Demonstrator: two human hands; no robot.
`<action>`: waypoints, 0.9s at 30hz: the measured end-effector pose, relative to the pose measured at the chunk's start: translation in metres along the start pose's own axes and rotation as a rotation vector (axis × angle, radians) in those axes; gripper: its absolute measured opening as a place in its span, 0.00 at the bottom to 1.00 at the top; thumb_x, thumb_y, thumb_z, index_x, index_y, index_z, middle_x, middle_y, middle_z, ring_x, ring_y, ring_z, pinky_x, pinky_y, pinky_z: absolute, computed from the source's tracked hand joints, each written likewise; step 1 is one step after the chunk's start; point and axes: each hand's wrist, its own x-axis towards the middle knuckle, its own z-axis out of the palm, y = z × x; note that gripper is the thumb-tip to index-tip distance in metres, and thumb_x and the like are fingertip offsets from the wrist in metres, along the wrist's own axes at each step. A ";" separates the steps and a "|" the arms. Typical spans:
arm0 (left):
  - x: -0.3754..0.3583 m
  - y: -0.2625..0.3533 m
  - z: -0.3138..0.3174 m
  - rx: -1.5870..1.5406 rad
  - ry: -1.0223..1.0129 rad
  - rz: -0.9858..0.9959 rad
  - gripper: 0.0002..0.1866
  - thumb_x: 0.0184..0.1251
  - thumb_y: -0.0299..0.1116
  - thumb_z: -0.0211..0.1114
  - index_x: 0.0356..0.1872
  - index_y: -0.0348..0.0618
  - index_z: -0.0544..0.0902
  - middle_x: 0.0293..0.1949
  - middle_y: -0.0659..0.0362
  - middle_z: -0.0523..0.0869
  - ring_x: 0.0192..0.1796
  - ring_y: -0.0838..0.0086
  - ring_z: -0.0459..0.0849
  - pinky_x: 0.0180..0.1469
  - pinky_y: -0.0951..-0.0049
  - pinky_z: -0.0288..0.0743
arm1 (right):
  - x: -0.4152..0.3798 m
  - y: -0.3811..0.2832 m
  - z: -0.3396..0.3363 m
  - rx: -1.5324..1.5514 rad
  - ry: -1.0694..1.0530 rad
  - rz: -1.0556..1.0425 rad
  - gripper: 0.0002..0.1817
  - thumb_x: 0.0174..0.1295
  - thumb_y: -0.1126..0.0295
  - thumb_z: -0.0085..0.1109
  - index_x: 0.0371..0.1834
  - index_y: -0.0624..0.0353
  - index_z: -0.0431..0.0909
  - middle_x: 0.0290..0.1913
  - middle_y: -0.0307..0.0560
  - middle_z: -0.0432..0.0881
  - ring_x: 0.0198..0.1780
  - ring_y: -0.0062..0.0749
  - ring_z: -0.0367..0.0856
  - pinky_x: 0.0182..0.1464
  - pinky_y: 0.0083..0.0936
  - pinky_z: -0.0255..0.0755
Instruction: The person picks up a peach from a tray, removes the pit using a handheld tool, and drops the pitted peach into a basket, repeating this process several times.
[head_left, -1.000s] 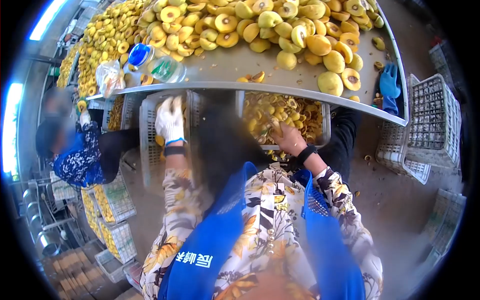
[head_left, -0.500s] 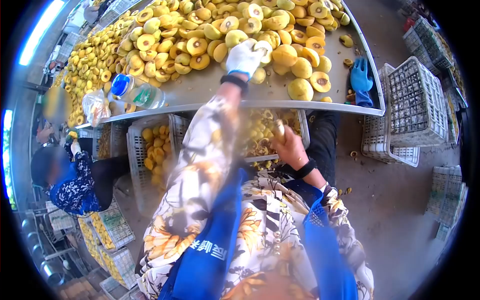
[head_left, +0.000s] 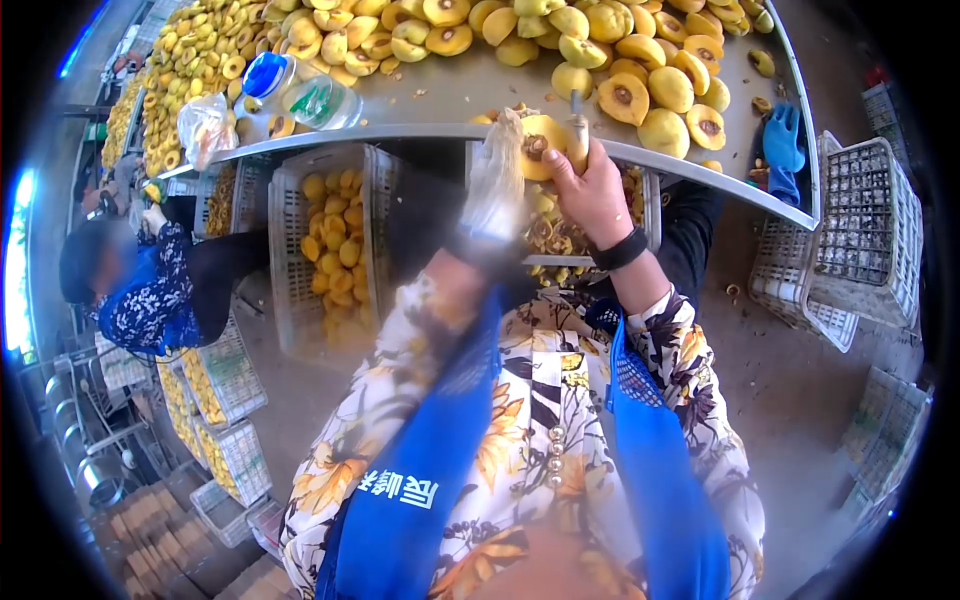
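Observation:
My left hand (head_left: 495, 195), in a white glove and smeared by motion, is at the table's front edge with a halved yellow peach (head_left: 540, 138). The cut face shows a brown pit area at its centre. My bare right hand (head_left: 595, 195) is closed around a small hand tool with a pale handle (head_left: 578, 145) and a thin metal end pointing up. Its thumb touches or nearly touches the peach half. Below both hands, a crate (head_left: 590, 262) contains peach scraps and pits.
A pile of peach halves (head_left: 450, 40) covers the back of the metal table (head_left: 440, 105). On the table are a water bottle (head_left: 320, 103), a plastic bag (head_left: 205, 130) and a blue glove (head_left: 783, 140). Crates (head_left: 865, 220) stand right; another person (head_left: 150, 280) sits left.
My left hand has come back from the pile to the table edge with a peach half. My right hand has risen with the tool to meet it. The view has shifted.

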 end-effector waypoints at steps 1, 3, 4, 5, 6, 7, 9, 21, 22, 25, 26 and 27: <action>-0.003 -0.004 0.002 -0.360 0.094 -0.204 0.21 0.70 0.45 0.48 0.52 0.38 0.71 0.42 0.57 0.80 0.40 0.74 0.81 0.40 0.78 0.76 | -0.003 0.008 -0.001 -0.238 0.081 -0.115 0.16 0.59 0.63 0.57 0.42 0.63 0.68 0.24 0.54 0.78 0.24 0.43 0.77 0.24 0.31 0.69; -0.004 0.004 0.006 -0.228 0.170 -0.102 0.21 0.69 0.46 0.48 0.50 0.38 0.72 0.41 0.57 0.80 0.41 0.74 0.80 0.40 0.78 0.76 | -0.009 0.003 -0.006 -0.454 0.105 -0.096 0.17 0.55 0.64 0.58 0.39 0.65 0.67 0.29 0.67 0.76 0.35 0.64 0.74 0.34 0.46 0.69; -0.003 0.004 0.007 -0.163 0.207 -0.051 0.21 0.69 0.47 0.48 0.49 0.39 0.73 0.41 0.57 0.80 0.41 0.74 0.80 0.40 0.78 0.76 | -0.015 -0.001 -0.007 -0.457 0.065 -0.127 0.16 0.55 0.64 0.57 0.38 0.65 0.67 0.28 0.66 0.76 0.34 0.64 0.74 0.33 0.46 0.69; -0.001 0.001 0.007 -0.133 0.189 -0.036 0.27 0.70 0.54 0.40 0.47 0.40 0.76 0.38 0.59 0.80 0.38 0.77 0.79 0.39 0.78 0.75 | -0.021 -0.004 -0.007 -0.460 0.022 -0.152 0.15 0.55 0.65 0.57 0.36 0.65 0.67 0.28 0.66 0.76 0.33 0.63 0.74 0.33 0.45 0.69; -0.002 0.001 0.007 -0.142 0.181 -0.021 0.26 0.70 0.53 0.40 0.47 0.40 0.75 0.38 0.58 0.80 0.38 0.77 0.80 0.39 0.78 0.75 | -0.028 -0.005 -0.007 -0.461 -0.018 -0.177 0.14 0.55 0.66 0.57 0.35 0.64 0.66 0.27 0.66 0.76 0.32 0.63 0.75 0.32 0.45 0.69; -0.003 0.001 0.008 -0.150 0.171 -0.002 0.26 0.70 0.53 0.41 0.48 0.39 0.75 0.38 0.58 0.80 0.38 0.77 0.80 0.40 0.78 0.75 | -0.032 0.001 -0.007 -0.458 -0.057 -0.197 0.13 0.55 0.66 0.56 0.33 0.65 0.65 0.25 0.66 0.76 0.31 0.62 0.75 0.32 0.46 0.68; -0.003 -0.003 0.009 -0.187 0.134 0.049 0.25 0.71 0.50 0.42 0.49 0.38 0.74 0.38 0.58 0.80 0.38 0.77 0.80 0.41 0.78 0.75 | -0.033 0.009 -0.002 -0.550 -0.055 -0.107 0.13 0.56 0.67 0.55 0.33 0.65 0.64 0.24 0.66 0.75 0.30 0.62 0.74 0.31 0.46 0.68; -0.011 -0.012 0.010 -0.042 0.073 0.194 0.16 0.69 0.39 0.51 0.46 0.36 0.77 0.38 0.60 0.80 0.39 0.80 0.77 0.41 0.81 0.73 | -0.049 -0.010 0.016 -0.626 -0.100 -0.019 0.12 0.54 0.71 0.51 0.34 0.67 0.61 0.23 0.68 0.74 0.30 0.65 0.74 0.34 0.49 0.68; -0.008 -0.009 0.004 -0.072 0.040 0.124 0.16 0.69 0.39 0.51 0.44 0.36 0.77 0.37 0.60 0.80 0.38 0.80 0.78 0.39 0.81 0.74 | -0.050 -0.004 0.016 -0.612 -0.106 -0.020 0.12 0.54 0.71 0.51 0.33 0.68 0.61 0.23 0.68 0.74 0.30 0.65 0.74 0.34 0.49 0.68; 0.002 0.000 -0.011 -0.063 -0.041 -0.123 0.19 0.67 0.45 0.52 0.41 0.38 0.79 0.34 0.60 0.81 0.35 0.79 0.79 0.30 0.80 0.74 | -0.050 -0.003 0.015 -0.586 -0.140 -0.103 0.13 0.53 0.70 0.51 0.33 0.68 0.61 0.23 0.68 0.74 0.30 0.65 0.74 0.34 0.49 0.67; 0.003 0.005 -0.015 -0.044 -0.064 -0.213 0.21 0.66 0.48 0.52 0.40 0.39 0.79 0.32 0.60 0.81 0.34 0.79 0.79 0.28 0.80 0.74 | -0.049 -0.005 0.015 -0.580 -0.157 -0.143 0.13 0.53 0.70 0.51 0.32 0.68 0.60 0.23 0.68 0.74 0.30 0.64 0.74 0.34 0.49 0.67; 0.000 0.012 -0.015 0.037 -0.096 -0.198 0.26 0.64 0.57 0.49 0.39 0.41 0.80 0.32 0.60 0.81 0.31 0.77 0.80 0.22 0.79 0.72 | -0.046 -0.008 0.014 -0.614 -0.207 -0.124 0.13 0.53 0.69 0.52 0.33 0.68 0.62 0.24 0.68 0.75 0.30 0.64 0.74 0.34 0.47 0.68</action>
